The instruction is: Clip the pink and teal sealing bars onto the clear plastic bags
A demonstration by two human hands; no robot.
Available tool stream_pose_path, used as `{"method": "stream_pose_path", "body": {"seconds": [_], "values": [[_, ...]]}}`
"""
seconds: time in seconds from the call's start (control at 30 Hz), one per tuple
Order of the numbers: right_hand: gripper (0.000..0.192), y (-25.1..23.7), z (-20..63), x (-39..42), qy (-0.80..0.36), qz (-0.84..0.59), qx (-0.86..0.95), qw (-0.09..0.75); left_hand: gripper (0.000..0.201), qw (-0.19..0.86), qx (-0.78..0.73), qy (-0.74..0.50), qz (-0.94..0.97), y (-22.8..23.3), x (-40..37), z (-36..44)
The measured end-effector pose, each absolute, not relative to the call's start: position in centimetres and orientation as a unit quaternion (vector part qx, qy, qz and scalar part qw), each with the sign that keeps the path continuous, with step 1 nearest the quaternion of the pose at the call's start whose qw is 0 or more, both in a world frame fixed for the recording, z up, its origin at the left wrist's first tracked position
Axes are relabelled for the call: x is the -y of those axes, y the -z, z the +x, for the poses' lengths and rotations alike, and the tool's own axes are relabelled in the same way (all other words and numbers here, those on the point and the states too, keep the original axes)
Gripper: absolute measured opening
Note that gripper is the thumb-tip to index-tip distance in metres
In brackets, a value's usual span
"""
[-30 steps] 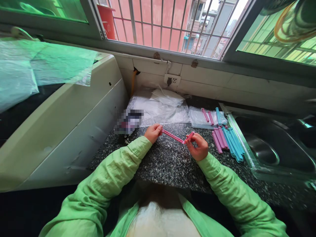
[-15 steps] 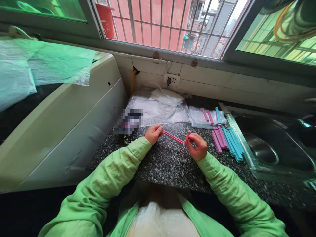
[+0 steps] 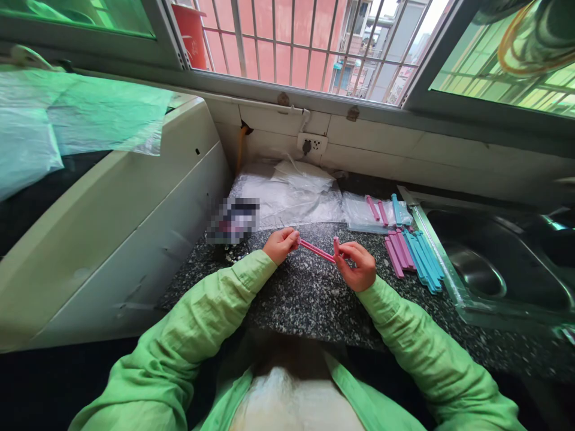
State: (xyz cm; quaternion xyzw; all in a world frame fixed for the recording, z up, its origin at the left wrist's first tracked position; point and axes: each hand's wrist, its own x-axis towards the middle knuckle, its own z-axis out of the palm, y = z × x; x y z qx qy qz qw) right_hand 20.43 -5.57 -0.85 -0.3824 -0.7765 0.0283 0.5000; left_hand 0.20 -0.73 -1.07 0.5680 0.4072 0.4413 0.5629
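A pink bag sealing clip (image 3: 317,249) is held between my two hands above the speckled countertop (image 3: 291,299). My left hand (image 3: 281,245) is closed, pinching the clip's left end. At the other end my right hand (image 3: 357,264) grips the clip near its hinge, with thumb and fingers on the short upright arm. That arm stands open, at a steep angle to the long part. To the right lie several pink clips (image 3: 397,252) and several blue clips (image 3: 423,260) side by side. Clear plastic packets (image 3: 359,214) lie behind them, with two pink clips and a blue one on top.
Clear plastic bags (image 3: 291,191) spread along the back of the counter, under a wall socket (image 3: 312,144). A dark sink (image 3: 516,257) lies at the right. On the left stands a white slanted appliance panel (image 3: 179,197). A pixelated object (image 3: 233,221) sits behind my left hand.
The clip's short arm has tilted slightly leftward, toward the long part, under my right hand's fingers. My left hand has shifted very slightly right and keeps its grip.
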Motion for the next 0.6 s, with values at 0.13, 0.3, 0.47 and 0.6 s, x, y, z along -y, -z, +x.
{"method": "stream_pose_path", "body": {"seconds": [0.13, 0.3, 0.47, 0.6], "values": [[0.014, 0.92, 20.44, 5.62, -0.033, -0.392, 0.779, 0.488, 0.045, 0.566, -0.402, -0.440, 0.570, 0.91, 0.82, 0.26], [0.013, 1.01, 20.46, 5.62, -0.040, -0.399, 0.784, 0.474, 0.045, 0.571, -0.396, -0.436, 0.571, 0.91, 0.93, 0.31], [0.015, 1.22, 20.49, 5.57, -0.033, -0.399, 0.793, 0.458, 0.044, 0.561, -0.398, -0.433, 0.583, 1.16, 0.96, 0.28], [0.016, 1.32, 20.44, 5.54, -0.014, -0.405, 0.800, 0.443, 0.041, 0.552, -0.398, -0.428, 0.595, 1.27, 0.99, 0.25]]}}
